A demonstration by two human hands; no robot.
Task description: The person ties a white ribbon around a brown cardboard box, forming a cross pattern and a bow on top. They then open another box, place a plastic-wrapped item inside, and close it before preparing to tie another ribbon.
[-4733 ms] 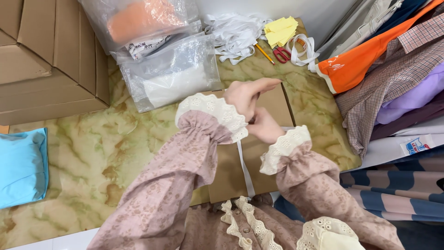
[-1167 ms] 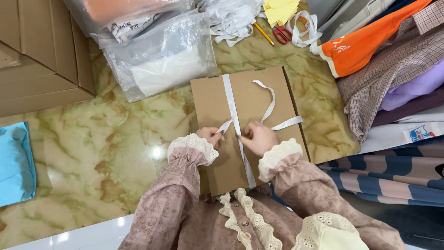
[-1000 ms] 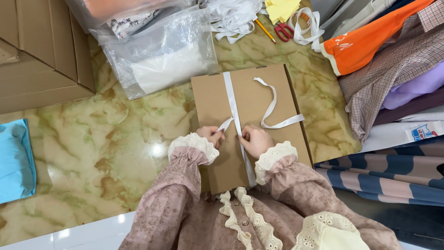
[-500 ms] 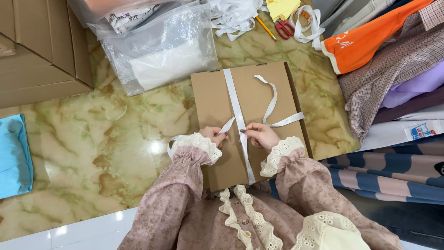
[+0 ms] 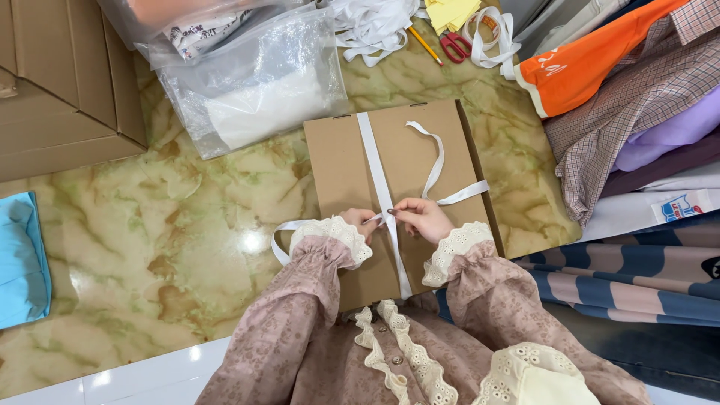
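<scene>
Far left: a light blue cloth point(image 5: 22, 259) lies at the edge of the green-marbled desk point(image 5: 172, 225), with brown cardboard cartons point(image 5: 60, 82) stacked above it. Next right, clear plastic bags point(image 5: 255, 82) of folded fabric lie at the top of the desk.

Centre: a flat brown cardboard box point(image 5: 341, 165) lies on the desk, directly in front of the person. A white ribbon point(image 5: 375, 161) runs lengthwise over its lid; one end loops off the box's left side onto the desk, the other curls across the lid to the right.

Left hand point(image 5: 358, 223): at the ribbon crossing, fingers closed, pinching a ribbon strand. Lace cuff covers the wrist.

Right hand point(image 5: 424, 217): just beside the left, fingertips pinched shut on the same ribbon at the crossing. The two grips nearly touch.

Top, right of centre: a loose pile of white ribbon point(image 5: 371, 22), a yellow pencil point(image 5: 424, 45), red-handled scissors point(image 5: 452, 46), yellow paper notes point(image 5: 450, 11).

Far right: stacked folded garments point(image 5: 637, 97), orange, plaid and lilac, with striped fabric below.
</scene>
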